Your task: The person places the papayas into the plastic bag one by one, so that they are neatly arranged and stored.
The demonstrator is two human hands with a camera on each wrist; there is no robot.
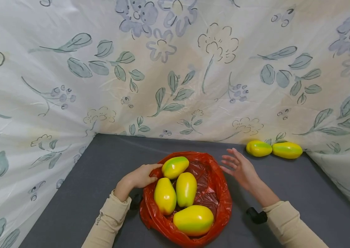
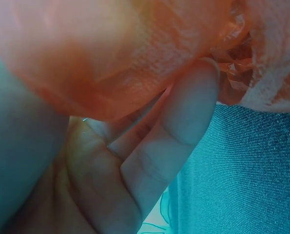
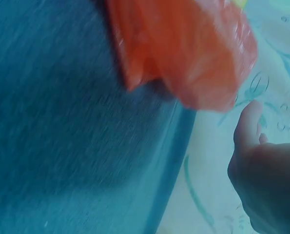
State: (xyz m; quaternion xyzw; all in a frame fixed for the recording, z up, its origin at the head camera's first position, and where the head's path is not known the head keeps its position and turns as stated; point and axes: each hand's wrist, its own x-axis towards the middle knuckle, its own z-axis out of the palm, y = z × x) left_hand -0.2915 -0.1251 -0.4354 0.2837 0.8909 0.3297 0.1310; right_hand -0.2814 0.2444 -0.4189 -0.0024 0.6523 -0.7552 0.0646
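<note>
A red plastic bag (image 1: 226, 203) stands with its mouth wide and its rim rolled outward. Inside it are several yellow-green papayas (image 1: 186, 189), bunched toward the left and front. At the bag's left rim, my left hand (image 1: 137, 177) grips the plastic between thumb and fingers. The left wrist view shows the fingers (image 2: 183, 112) against the bag's thin film (image 2: 110, 63), which hides part of the hand. My right hand (image 1: 241, 168) is raised just beyond the bag's right rim, fingers extended and holding nothing. In the right wrist view, a gap separates this hand (image 3: 266, 170) from the bag (image 3: 193, 58).
Two more papayas, a left one (image 1: 258, 148) and a right one (image 1: 287, 150), lie end to end at the table's back right. A floral curtain (image 1: 175, 75) encloses the back and sides of the dark grey table (image 1: 85, 193).
</note>
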